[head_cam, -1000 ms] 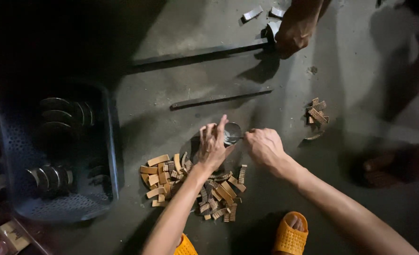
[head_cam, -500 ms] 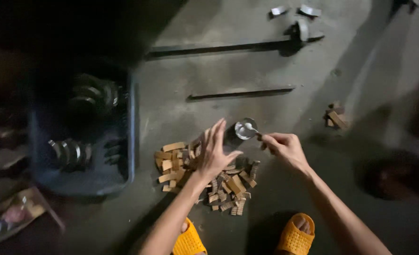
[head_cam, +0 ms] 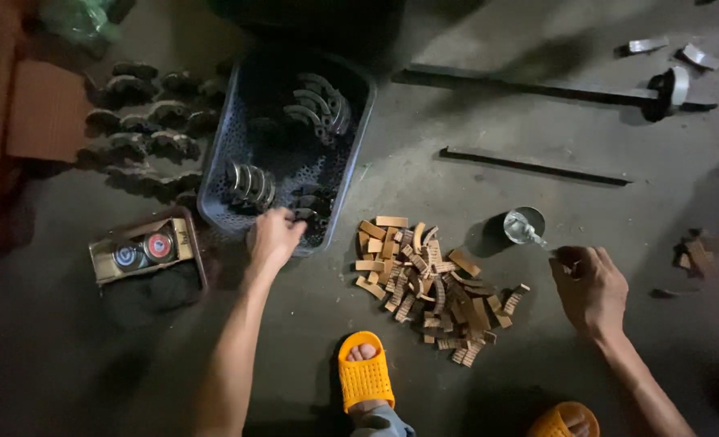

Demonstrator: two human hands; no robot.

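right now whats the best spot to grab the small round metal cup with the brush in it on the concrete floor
Probably by the rim of the small round metal cup, from above on its far-left side. It stands upright and open, and the brush handle leans out over the near-right edge toward the right hand, so that side is obstructed.

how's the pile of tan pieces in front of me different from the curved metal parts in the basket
The tan pieces are light brown, short and flat, while the curved metal parts are dark grey arcs. The tan pieces lie loose in a heap on the bare floor; the metal parts stand on edge in rows inside the grey basket. The left hand reaches into the basket; the tan pile is untouched. Both are many alike pieces grouped together.
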